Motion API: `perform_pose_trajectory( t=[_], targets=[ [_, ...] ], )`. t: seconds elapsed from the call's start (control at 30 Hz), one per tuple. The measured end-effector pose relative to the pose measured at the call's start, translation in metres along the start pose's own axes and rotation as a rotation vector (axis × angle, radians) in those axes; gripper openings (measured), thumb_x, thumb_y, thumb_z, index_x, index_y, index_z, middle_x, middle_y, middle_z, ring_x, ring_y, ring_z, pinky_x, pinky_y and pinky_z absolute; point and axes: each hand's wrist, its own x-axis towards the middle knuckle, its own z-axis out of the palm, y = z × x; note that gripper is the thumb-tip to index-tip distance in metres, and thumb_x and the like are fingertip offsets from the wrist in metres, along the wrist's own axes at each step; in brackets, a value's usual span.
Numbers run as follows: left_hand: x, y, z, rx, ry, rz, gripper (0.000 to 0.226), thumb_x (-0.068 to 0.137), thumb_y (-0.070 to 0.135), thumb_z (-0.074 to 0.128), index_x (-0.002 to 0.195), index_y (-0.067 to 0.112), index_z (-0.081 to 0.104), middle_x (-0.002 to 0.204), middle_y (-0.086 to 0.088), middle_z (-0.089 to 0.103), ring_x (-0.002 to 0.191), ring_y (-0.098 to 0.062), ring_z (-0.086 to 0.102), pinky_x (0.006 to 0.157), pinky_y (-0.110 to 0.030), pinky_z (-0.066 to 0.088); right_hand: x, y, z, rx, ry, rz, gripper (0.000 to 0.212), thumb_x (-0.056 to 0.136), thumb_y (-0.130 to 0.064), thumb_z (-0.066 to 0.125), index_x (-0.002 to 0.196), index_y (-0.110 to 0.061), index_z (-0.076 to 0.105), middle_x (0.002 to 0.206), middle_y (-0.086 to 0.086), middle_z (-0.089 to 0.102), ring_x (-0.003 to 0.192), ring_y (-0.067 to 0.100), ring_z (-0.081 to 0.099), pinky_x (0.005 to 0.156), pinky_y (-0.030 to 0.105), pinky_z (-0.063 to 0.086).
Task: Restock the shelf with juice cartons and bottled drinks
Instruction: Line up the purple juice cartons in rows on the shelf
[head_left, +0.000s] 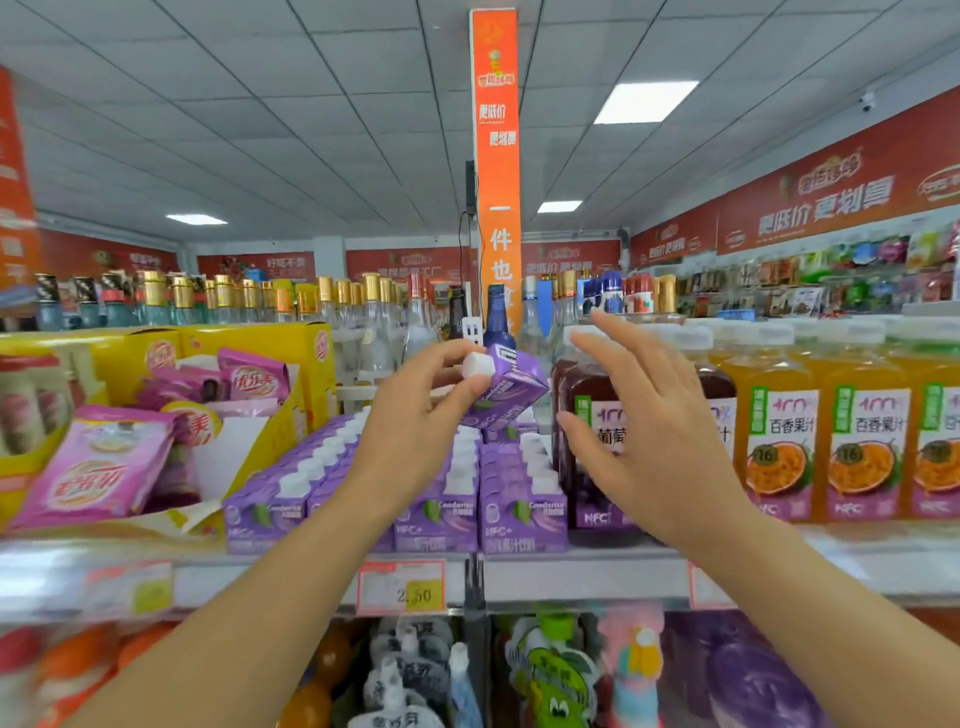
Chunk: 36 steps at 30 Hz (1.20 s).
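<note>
The left hand (415, 410) is pinching a tilted purple juice carton (506, 392) by its white cap above the carton rows (395, 493); the right hand (644, 415) is hovering, fingers spread, empty; best righting it before lowering into the gap

Two bare forearms, no sleeves visible. Left hand (415, 415) and right hand (644, 431): no rings, watch or gloves.

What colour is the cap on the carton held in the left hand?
White, on a purple carton held tilted by the left hand; seen in the head view.
</note>
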Motion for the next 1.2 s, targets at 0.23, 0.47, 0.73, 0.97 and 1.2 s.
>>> perform_pose_trajectory(
  t=[0.23,0.47,0.73,0.97,1.2],
  targets=[
    [-0.102,0.006,-0.004,-0.336,-0.077,-0.140,0.019,0.090,0.034,0.059,0.108,0.028,0.063,0.102,0.013,0.071,0.097,-0.007,0.066,0.082,-0.025,0.053,-0.060,-0.051,-0.012,0.631,-0.195,0.280,0.046,0.079,-0.025,0.075,0.119,-0.036,0.055,0.107,-0.022,0.065,0.100,-0.002,0.060,0.087,0.010,0.045],
    [-0.187,-0.020,0.018,-0.560,-0.076,-0.485,0.019,0.091,0.029,0.055,0.103,0.031,0.069,0.103,0.006,0.072,0.096,-0.014,0.067,0.080,-0.033,0.057,-0.125,-0.062,-0.006,0.779,-0.475,0.563,0.042,0.067,-0.025,0.084,0.101,-0.037,0.063,0.090,-0.016,0.071,0.084,0.005,0.066,0.078,0.020,0.052],
    [-0.270,-0.030,0.045,-0.685,-0.081,-0.891,0.055,0.074,0.031,0.069,0.127,0.030,0.055,0.119,0.002,0.067,0.101,-0.022,0.066,0.078,-0.041,0.056,-0.196,-0.081,0.001,0.894,-0.518,0.868,0.032,0.059,-0.037,0.080,0.089,-0.032,0.072,0.079,0.007,0.071,0.067,0.021,0.064,0.062,0.029,0.055],
    [-0.283,-0.020,0.055,-0.918,0.029,-1.105,0.031,0.085,0.019,0.051,0.115,0.017,0.058,0.086,-0.008,0.072,0.061,-0.016,0.066,0.047,-0.026,0.052,-0.210,-0.084,-0.006,0.888,-0.583,0.905,0.021,0.073,-0.049,0.067,0.076,-0.029,0.072,0.078,-0.001,0.070,0.075,0.022,0.068,0.075,0.040,0.057],
    [-0.276,-0.018,0.055,-1.011,-0.096,-1.159,0.033,0.076,0.020,0.055,0.106,0.008,0.061,0.086,-0.010,0.072,0.060,-0.016,0.066,0.047,-0.025,0.052,-0.208,-0.071,-0.007,1.031,-0.838,0.986,0.055,0.069,-0.053,0.075,0.119,-0.034,0.060,0.104,-0.009,0.071,0.087,0.013,0.068,0.070,0.023,0.052]
  ],
)
